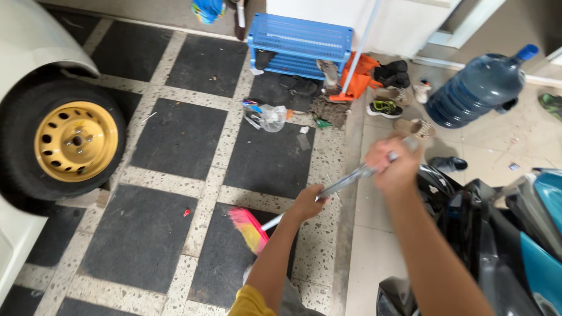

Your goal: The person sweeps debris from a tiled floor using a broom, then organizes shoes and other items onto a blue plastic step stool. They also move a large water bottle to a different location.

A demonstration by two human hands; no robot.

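A person's left hand (pixel 307 202) grips the lower part of a broom handle (pixel 345 181) while the right hand (pixel 393 165), somewhat blurred, closes around its top, a split grip suited to sweeping. The pink-and-yellow broom head (pixel 249 228) rests on the tiled floor (pixel 175 140) just below the left hand; beyond both hands lie what looks like swept-up litter (pixel 270 117) and a blue shoe rack (pixel 300 47).

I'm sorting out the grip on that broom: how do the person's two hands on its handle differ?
The left hand grips low on the grey metal broom handle, near the pink and yellow bristle head; the right hand grips the top end. The left hand sits nearer the dark square floor tiles, the right is raised higher, beside the black and teal scooter. The right hand looks motion-blurred, the left sharper. Both are closed around the handle.
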